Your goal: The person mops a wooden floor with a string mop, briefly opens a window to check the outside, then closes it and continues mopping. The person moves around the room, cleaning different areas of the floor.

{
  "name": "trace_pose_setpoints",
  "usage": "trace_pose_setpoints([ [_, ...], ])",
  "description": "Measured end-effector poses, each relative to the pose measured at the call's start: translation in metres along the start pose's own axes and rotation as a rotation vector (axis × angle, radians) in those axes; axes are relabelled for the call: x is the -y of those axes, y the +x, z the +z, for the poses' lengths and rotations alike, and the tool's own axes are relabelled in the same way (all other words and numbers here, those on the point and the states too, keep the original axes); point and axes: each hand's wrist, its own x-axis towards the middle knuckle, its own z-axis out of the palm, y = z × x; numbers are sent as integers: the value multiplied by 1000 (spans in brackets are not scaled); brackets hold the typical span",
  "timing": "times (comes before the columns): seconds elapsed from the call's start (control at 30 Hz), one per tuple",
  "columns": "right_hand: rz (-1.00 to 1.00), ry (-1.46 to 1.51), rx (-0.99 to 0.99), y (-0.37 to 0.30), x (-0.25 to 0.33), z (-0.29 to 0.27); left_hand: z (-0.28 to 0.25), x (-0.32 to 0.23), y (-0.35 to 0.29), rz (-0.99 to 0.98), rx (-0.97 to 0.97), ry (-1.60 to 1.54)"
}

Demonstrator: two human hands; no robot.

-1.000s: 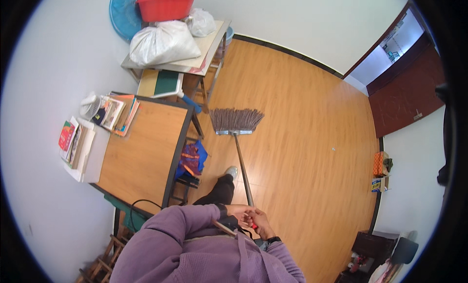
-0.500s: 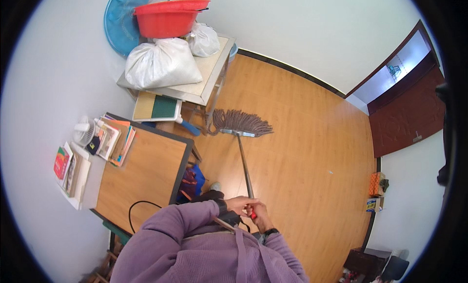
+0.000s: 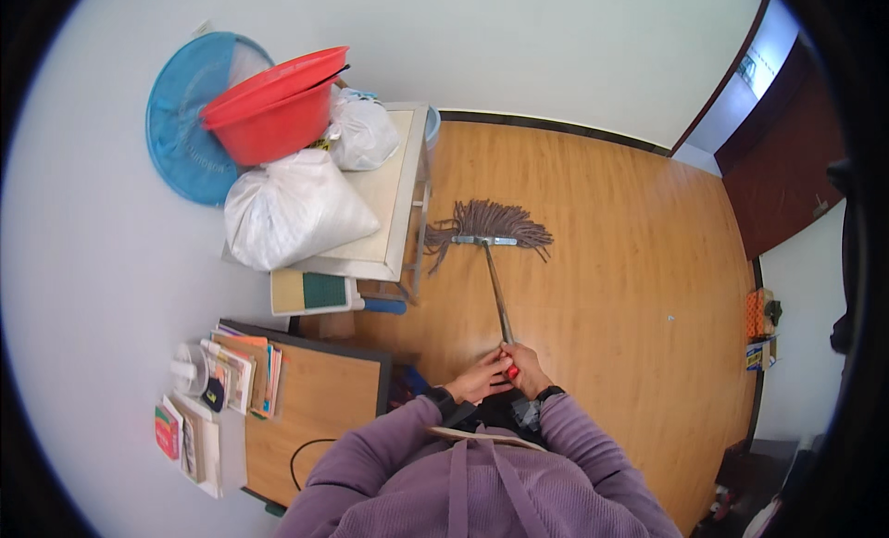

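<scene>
A mop (image 3: 497, 288) stretches away from me across the wooden floor. Its grey-brown strings (image 3: 505, 221) fan out beyond a metal clamp, and their left end lies close to the legs of the white table. My right hand (image 3: 528, 369) is closed round the handle near its red end. Beside it, my left hand (image 3: 477, 379) is on the handle from the left, its fingers loosely bent. The fingertips partly overlap where the hands meet, so the exact grip there is hard to see.
On the left, the white table (image 3: 406, 149) carries red basins (image 3: 273, 121), white bags (image 3: 296, 214) and a blue round cover (image 3: 185, 121). Nearer stands a wooden desk (image 3: 324, 390) with books (image 3: 245, 371). A brown door (image 3: 782, 177) and small boxes (image 3: 761, 316) are at the right.
My view has turned, and the furniture appears lower. The mop head has shifted right relative to the white table. My left fingers look looser on the handle.
</scene>
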Motion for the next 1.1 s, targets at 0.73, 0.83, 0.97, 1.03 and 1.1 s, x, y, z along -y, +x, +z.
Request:
trace_pose_setpoints([
  [0.73,31,-117,-23,126,199,71,49,-196,123,23,-140,71],
  [0.83,17,-131,-46,136,216,82,42,-218,140,3,-136,30],
  [0.97,-73,-156,-85,150,248,96,35,-252,172,13,-81,52],
  [1.03,-82,-168,-92,159,266,103,32,-273,184,-45,-89,60],
  [1.1,-89,-149,-52,174,278,120,27,-298,191,-55,-96,64],
])
